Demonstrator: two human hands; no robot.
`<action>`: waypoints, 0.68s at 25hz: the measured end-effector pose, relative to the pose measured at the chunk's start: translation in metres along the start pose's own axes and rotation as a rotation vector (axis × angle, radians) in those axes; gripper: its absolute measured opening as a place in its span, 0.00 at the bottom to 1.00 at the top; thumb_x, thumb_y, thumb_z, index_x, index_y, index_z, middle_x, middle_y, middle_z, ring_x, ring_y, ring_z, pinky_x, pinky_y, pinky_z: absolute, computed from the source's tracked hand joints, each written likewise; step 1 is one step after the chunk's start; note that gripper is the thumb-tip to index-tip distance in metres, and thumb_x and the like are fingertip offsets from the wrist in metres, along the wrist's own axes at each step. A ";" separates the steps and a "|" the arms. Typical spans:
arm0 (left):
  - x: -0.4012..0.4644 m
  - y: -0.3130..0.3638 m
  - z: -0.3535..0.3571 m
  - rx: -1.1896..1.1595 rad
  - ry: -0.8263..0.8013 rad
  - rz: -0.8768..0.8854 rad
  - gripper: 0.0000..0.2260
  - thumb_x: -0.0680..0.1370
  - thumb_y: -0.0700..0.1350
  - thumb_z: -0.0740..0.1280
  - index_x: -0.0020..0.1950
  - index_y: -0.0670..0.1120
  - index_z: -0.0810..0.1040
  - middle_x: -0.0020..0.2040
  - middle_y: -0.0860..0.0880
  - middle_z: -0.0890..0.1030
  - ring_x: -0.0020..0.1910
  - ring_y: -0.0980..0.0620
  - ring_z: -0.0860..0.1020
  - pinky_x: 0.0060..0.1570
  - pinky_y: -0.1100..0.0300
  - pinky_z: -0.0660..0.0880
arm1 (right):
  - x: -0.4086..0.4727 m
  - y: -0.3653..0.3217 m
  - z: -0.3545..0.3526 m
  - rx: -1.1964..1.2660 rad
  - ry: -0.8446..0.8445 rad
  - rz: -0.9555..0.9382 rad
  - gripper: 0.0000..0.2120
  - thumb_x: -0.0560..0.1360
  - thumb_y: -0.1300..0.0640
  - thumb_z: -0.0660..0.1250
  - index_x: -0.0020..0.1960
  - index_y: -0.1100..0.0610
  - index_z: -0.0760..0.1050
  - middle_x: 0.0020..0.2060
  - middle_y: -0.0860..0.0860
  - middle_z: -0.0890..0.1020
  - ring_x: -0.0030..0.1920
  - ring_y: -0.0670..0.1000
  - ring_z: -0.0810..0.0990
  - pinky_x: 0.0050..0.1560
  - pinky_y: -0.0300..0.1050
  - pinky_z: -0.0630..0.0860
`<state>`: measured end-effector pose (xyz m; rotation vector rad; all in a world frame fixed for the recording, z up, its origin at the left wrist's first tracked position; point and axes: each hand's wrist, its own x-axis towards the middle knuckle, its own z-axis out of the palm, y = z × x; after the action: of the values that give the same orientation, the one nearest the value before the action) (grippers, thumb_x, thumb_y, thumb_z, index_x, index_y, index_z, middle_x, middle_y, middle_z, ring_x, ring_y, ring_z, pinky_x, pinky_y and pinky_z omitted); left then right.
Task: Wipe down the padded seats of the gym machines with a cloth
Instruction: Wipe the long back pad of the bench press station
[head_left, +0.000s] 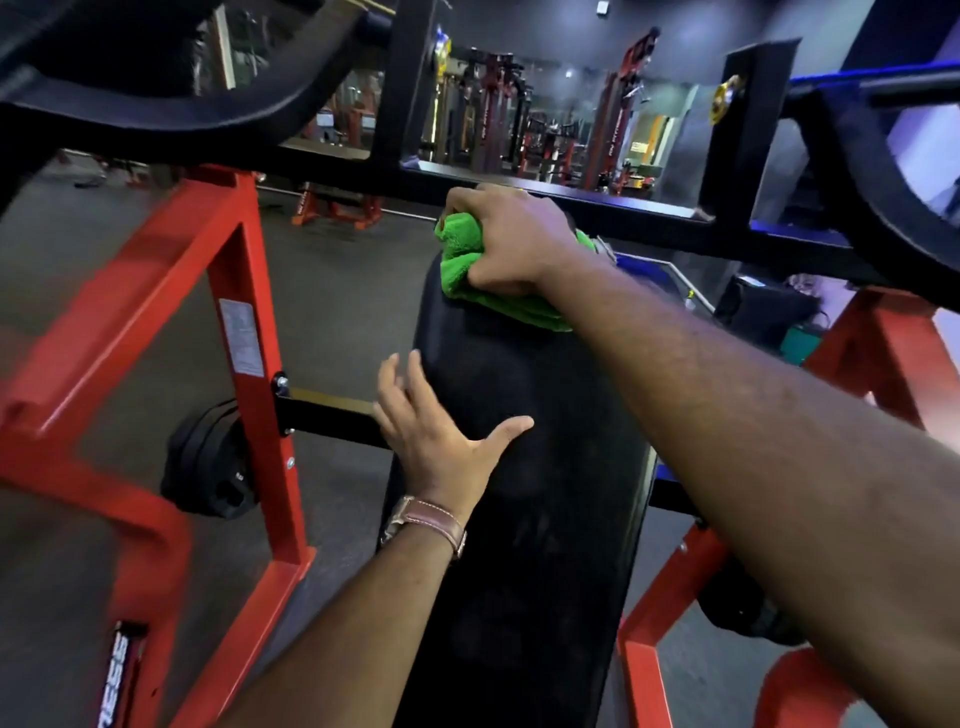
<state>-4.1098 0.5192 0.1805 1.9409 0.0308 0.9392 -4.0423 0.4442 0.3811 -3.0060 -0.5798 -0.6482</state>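
A long black padded bench pad (535, 493) runs away from me down the middle of the view. At its far end my right hand (514, 239) is clenched on a bunched green cloth (467, 260), pressing it onto the pad's top. My left hand (441, 436), with a brown leather watch strap on the wrist, lies flat on the pad's left edge with fingers spread and thumb across the padding. Part of the cloth is hidden under my right hand.
A red steel frame (249, 332) flanks the pad on the left and another red leg (660, 613) on the right. Black crossbars (649, 218) pass just beyond the cloth. Black weight plates (213, 462) hang at the left. Other machines stand in the background.
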 end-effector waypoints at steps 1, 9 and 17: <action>-0.008 -0.010 -0.005 0.008 0.003 -0.121 0.57 0.53 0.75 0.71 0.73 0.42 0.64 0.71 0.43 0.64 0.67 0.44 0.64 0.68 0.48 0.65 | 0.002 -0.003 0.001 -0.030 -0.011 -0.028 0.30 0.57 0.46 0.60 0.60 0.44 0.73 0.55 0.49 0.79 0.59 0.58 0.77 0.54 0.52 0.73; -0.041 -0.060 -0.031 -0.165 -0.239 -0.481 0.31 0.54 0.72 0.75 0.50 0.56 0.79 0.45 0.59 0.83 0.46 0.59 0.81 0.44 0.61 0.80 | -0.010 -0.072 0.041 -0.519 -0.149 -0.331 0.25 0.63 0.42 0.57 0.56 0.47 0.79 0.54 0.52 0.82 0.59 0.57 0.77 0.64 0.59 0.61; -0.050 -0.085 -0.039 -0.305 -0.412 -0.586 0.27 0.55 0.68 0.78 0.46 0.54 0.82 0.41 0.58 0.86 0.43 0.61 0.83 0.44 0.62 0.79 | -0.059 -0.098 0.080 -0.561 -0.222 -0.452 0.23 0.64 0.42 0.59 0.55 0.47 0.80 0.51 0.53 0.83 0.58 0.56 0.78 0.67 0.58 0.57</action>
<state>-4.1399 0.5761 0.0961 1.6626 0.1939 0.1409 -4.0958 0.5213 0.2783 -3.5188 -1.3173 -0.5638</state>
